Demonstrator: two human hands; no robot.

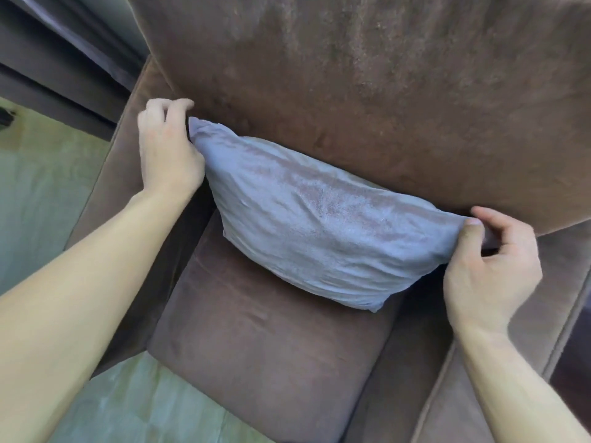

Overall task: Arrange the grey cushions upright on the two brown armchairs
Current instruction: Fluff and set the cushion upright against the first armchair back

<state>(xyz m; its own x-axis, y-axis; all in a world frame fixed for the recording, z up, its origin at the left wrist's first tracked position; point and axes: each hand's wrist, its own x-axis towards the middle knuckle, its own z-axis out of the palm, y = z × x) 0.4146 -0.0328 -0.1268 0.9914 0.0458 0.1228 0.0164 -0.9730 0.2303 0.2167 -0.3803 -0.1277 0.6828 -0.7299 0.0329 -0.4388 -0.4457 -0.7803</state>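
Note:
A grey cushion [323, 225] leans upright against the backrest of a brown armchair [367, 91], its lower edge resting on the seat pad. My left hand [166, 148] pinches the cushion's top left corner beside the left armrest. The top right corner is pinched between thumb and fingers of my right hand [492, 263]. The cushion sits slanted, left corner higher than the right. Only one armchair and one cushion are in view.
The armchair's seat pad [271, 346] lies in front of the cushion. A light floor [38, 193] shows at the left and bottom left. Dark curtains [64, 59] hang at the upper left behind the chair. The right armrest [527, 314] runs along the right edge.

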